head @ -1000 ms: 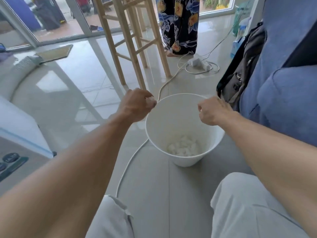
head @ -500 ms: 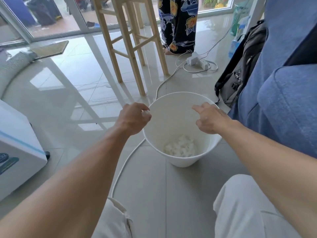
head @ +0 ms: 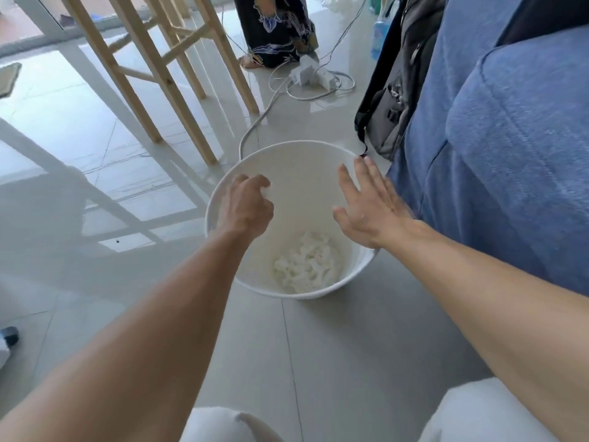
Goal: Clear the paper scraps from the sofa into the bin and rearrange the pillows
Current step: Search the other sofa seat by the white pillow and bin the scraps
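A white bin [head: 296,144] stands on the tiled floor beside the blue sofa [head: 510,154]. Crumpled white paper scraps [head: 307,263] lie in a heap at its bottom. My left hand [head: 245,205] hovers over the bin's left side with curled fingers. A bit of white shows between its fingertips and thumb, apparently a paper scrap it pinches. My right hand [head: 369,205] hangs over the bin's right side, palm down, fingers straight and spread, holding nothing. No pillows are in view.
A dark backpack [head: 392,100] leans on the sofa end just beyond the bin. A wooden stool [head: 165,74] stands to the far left. A white power strip [head: 310,73] with cables lies behind. A person in a dark floral dress [head: 277,27] stands at the back.
My right hand has opened from a fist to spread fingers. Both hands have moved from the bin's far rim to above its opening. My left hand stays curled.
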The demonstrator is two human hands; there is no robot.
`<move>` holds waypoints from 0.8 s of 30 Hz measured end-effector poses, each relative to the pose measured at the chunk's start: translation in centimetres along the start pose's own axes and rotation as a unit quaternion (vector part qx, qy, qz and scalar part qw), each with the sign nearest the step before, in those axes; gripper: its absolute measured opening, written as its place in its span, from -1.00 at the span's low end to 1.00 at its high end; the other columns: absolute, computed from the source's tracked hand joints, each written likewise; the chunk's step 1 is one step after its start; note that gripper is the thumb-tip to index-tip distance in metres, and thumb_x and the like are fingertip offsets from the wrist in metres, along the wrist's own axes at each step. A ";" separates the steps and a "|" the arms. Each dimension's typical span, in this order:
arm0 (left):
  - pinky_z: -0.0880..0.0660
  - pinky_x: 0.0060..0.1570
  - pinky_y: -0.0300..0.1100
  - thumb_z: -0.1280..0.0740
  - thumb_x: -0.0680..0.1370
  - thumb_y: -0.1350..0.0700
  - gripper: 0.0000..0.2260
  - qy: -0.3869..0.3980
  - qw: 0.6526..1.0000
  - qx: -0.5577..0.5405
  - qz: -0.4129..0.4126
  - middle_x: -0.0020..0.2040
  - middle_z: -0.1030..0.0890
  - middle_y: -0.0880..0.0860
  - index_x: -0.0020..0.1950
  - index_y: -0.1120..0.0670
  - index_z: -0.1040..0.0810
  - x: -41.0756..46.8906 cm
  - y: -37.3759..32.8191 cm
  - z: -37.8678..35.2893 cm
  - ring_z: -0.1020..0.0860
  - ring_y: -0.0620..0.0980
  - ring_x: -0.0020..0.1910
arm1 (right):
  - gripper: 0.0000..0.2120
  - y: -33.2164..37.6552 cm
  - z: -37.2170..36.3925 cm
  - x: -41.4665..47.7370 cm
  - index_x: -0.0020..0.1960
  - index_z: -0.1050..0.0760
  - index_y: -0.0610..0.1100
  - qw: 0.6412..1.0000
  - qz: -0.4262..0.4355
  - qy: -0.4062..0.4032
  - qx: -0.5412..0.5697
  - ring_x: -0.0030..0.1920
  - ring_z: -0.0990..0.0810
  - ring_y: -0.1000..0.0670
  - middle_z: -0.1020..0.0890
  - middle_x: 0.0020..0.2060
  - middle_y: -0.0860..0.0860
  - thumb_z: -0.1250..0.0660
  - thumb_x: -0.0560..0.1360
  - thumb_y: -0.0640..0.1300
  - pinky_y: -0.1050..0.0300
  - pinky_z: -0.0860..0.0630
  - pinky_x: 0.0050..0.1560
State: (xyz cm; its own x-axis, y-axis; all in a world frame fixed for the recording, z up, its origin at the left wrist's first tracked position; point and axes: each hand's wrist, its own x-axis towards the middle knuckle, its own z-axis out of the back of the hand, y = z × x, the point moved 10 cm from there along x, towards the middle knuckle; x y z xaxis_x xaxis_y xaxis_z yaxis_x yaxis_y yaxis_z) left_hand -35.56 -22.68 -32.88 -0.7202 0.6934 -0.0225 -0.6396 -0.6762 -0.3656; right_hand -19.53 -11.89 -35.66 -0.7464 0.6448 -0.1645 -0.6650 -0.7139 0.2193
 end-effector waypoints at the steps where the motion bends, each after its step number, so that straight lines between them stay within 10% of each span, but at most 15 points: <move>1: -0.36 0.24 -0.10 -0.29 0.55 0.22 -0.61 0.014 1.000 -0.002 0.010 0.35 -0.42 0.09 0.38 0.03 -0.49 0.3 0.0 -1.2 -0.41 0.12 0.29 | -0.34 0.0 -0.1 0.0 0.58 0.19 -0.11 1.000 0.001 -0.003 -0.002 0.54 0.27 -0.11 0.21 0.55 -0.15 -0.04 0.61 0.04 -0.05 0.16 0.50; 9: -0.37 0.30 -0.09 -0.22 0.60 -0.11 -0.54 0.393 0.899 0.187 -0.042 0.44 -0.38 0.05 0.48 -0.01 -0.38 -3.6 -1.5 -12.8 -0.38 0.10 0.37 | -0.35 -0.1 -0.2 0.1 0.58 0.16 -0.14 1.000 0.005 -0.019 0.009 0.55 0.23 -0.12 0.18 0.55 -0.16 -0.04 0.59 -0.03 -0.04 0.15 0.50; 24: -0.28 0.35 0.05 -0.05 0.63 -0.21 -0.48 0.140 0.972 0.186 -0.036 0.47 -0.35 0.12 0.51 0.03 -0.29 -1.6 -2.4 2.4 -0.31 0.13 0.44 | -0.35 1.3 6.0 -0.6 0.58 0.09 -0.04 0.998 -0.001 0.057 -0.005 0.53 -0.03 -0.14 -0.07 0.53 -0.16 0.00 0.60 0.20 -0.15 -0.02 0.47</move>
State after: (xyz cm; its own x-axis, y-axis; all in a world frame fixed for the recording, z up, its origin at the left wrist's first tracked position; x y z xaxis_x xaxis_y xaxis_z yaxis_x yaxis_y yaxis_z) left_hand -33.52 -22.73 -29.78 -0.6013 0.7479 -0.2813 -0.7766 -0.6298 -0.0145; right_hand -19.75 -11.57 -29.51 -0.7425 0.6114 -0.2738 -0.6664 -0.7154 0.2098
